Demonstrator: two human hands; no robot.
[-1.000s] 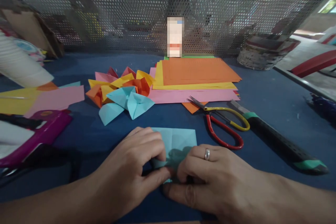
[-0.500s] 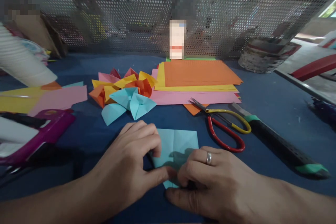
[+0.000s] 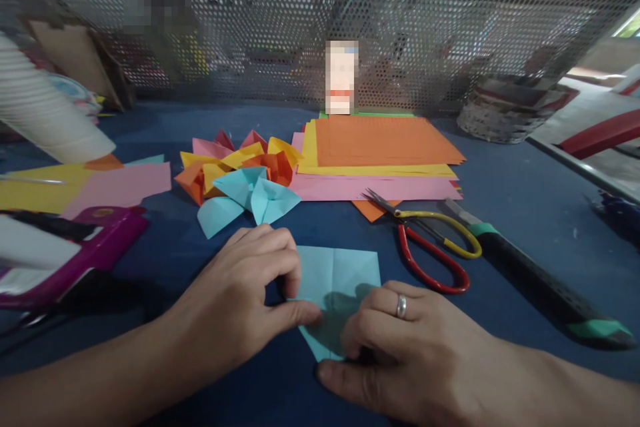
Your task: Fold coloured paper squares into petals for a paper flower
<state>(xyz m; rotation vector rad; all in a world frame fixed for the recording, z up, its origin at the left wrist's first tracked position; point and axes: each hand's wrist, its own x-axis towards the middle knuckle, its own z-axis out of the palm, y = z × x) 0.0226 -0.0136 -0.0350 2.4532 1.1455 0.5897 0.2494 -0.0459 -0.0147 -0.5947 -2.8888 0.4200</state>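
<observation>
A creased light blue paper (image 3: 333, 280) lies on the dark blue table between my hands, its lower corners folded or tapering inward. My left hand (image 3: 255, 287) is at its left side, fingers curled on the edge and thumb resting on the paper. My right hand (image 3: 410, 347), with a ring, grips the lower right part, its thumb by the bottom edge. That part of the paper is hidden under the fingers. Behind my left hand sit light blue folded pieces (image 3: 255, 193) beside orange, yellow and pink ones (image 3: 240, 157).
Stacked coloured sheets (image 3: 385, 140) lie at the back. Scissors (image 3: 430, 237) and a black-green cutter (image 3: 540, 280) are to the right. At left are a purple tool (image 3: 110, 240), paper cups (image 3: 50, 107) and coloured scraps (image 3: 120, 187). A woven basket (image 3: 500, 110) stands back right.
My left hand has shifted slightly left, its thumb moving away from my right fingers and uncovering more of the paper. My right hand stays at the lower edge.
</observation>
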